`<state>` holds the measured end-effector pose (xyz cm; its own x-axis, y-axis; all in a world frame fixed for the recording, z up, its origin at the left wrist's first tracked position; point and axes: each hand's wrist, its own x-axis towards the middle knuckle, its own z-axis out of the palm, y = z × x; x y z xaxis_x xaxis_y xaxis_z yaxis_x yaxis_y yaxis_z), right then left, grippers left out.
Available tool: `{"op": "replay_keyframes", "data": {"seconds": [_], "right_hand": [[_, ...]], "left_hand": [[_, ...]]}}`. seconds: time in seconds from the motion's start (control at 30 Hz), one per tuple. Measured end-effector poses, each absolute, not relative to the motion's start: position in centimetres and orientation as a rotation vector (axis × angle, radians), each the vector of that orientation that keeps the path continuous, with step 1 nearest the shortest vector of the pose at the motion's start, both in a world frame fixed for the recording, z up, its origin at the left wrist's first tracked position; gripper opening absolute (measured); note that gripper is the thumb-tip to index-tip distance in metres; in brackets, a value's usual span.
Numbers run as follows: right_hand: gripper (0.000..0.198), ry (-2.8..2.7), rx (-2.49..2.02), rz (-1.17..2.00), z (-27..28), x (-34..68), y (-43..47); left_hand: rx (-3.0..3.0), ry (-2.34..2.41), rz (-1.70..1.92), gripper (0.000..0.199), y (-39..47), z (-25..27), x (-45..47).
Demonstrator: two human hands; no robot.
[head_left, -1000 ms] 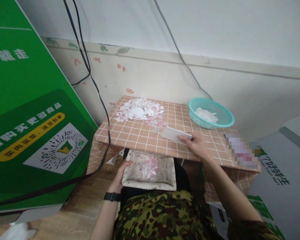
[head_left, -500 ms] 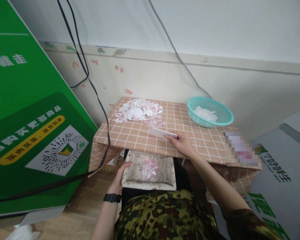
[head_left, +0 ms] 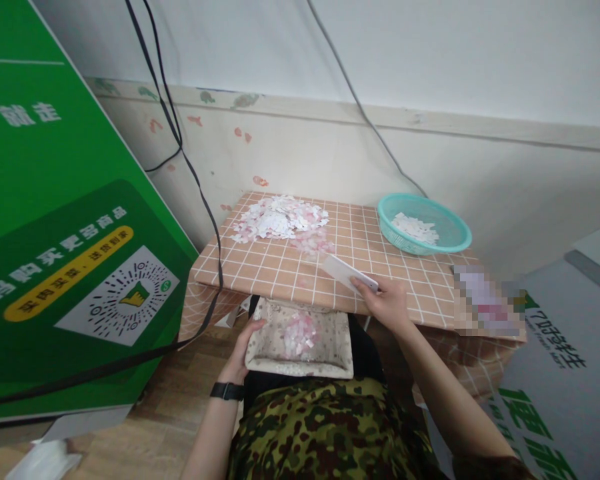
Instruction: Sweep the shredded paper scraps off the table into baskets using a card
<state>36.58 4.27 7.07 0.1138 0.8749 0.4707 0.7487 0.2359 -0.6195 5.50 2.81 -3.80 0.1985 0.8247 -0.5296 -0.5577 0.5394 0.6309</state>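
Note:
My left hand [head_left: 247, 340] grips the left rim of a cream patterned fabric tray [head_left: 347, 347], which rests on my lap below the table edge. Inside it lies a small heap of pink and white pieces [head_left: 300, 335]. A flat white card-like piece [head_left: 347, 271] is pinched in my right hand [head_left: 386, 301], slanting over the front part of the checked tablecloth [head_left: 280, 273]. Beyond its tip are scattered pinkish pieces [head_left: 313, 243]. Further back left is a large pile of white and pink paper-like pieces [head_left: 277, 219].
At the back right of the table stands a turquoise plastic basket [head_left: 453, 233] holding white pieces [head_left: 415, 229]. A blurred-out flat item [head_left: 483, 300] lies at the right corner. A green sign [head_left: 80, 220] leans in on the left, with a black strap [head_left: 215, 247] hanging before the table.
My right hand has shifted right and slightly nearer with the white card, which is now tilted more steeply. My left hand still grips the tray. The view has shifted slightly.

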Motion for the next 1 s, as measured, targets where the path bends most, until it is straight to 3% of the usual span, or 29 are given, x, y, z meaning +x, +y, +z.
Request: {"op": "replay_keyframes", "data": {"seconds": [0.23,0.63,1.0], "right_hand": [[0.022,-1.830,-1.334,0.254,6.9,34.5,4.7],[0.020,-1.754,-1.483,-0.122,7.7,36.5,2.2],[0.019,-1.916,-1.263,0.185,6.7,33.1,4.3]], "left_hand": [[0.339,0.989,0.963,0.045,3.1,-3.8,5.5],[0.306,0.928,0.957,0.047,3.0,-4.1,5.2],[0.283,0.994,0.962,0.042,3.1,-1.6,4.8]]}}
